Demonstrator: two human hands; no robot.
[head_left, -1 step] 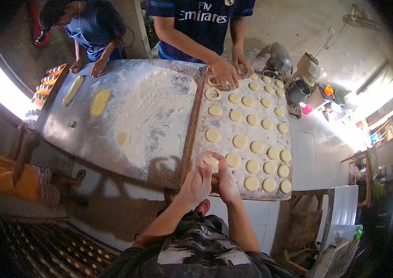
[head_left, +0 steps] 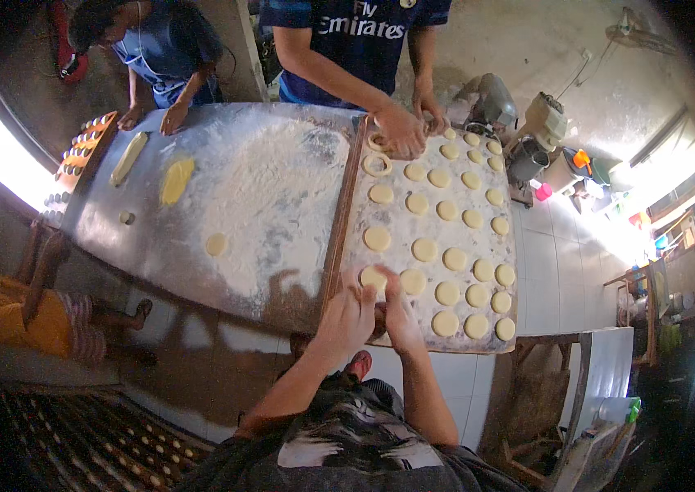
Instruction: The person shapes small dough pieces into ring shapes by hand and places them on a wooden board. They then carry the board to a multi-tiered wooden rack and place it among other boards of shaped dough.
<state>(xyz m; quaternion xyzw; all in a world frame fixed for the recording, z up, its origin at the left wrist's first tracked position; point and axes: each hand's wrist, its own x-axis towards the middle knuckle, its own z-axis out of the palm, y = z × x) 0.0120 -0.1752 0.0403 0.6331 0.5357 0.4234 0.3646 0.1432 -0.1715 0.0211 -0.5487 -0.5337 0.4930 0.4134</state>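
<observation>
Between my fingertips is a pale yellow round of dough [head_left: 373, 277], over the near left corner of a floured wooden board [head_left: 380, 316]. My left hand [head_left: 349, 318] pinches it from the left, and my right hand [head_left: 401, 318] closes on its right side. The thumbs are partly hidden. Several flat dough rounds [head_left: 425, 249] lie in loose rows on the board, the closest just right of my fingers. At the board's far left corner rests a dough ring [head_left: 377, 166], beside a co-worker's hands [head_left: 403, 131], which are working over more dough.
Left of the board stretches a metal table [head_left: 159, 246] dusted with flour. On it lie a long dough strip [head_left: 129, 159], a flat yellow piece [head_left: 177, 180] and a small round [head_left: 216, 244]. Another person stands at its far left. Buckets [head_left: 528, 160] stand on the right.
The dough round between my fingers shows more of its face, and my fingers have shifted slightly around it. The co-worker's hands have moved a little over the far end of the board.
</observation>
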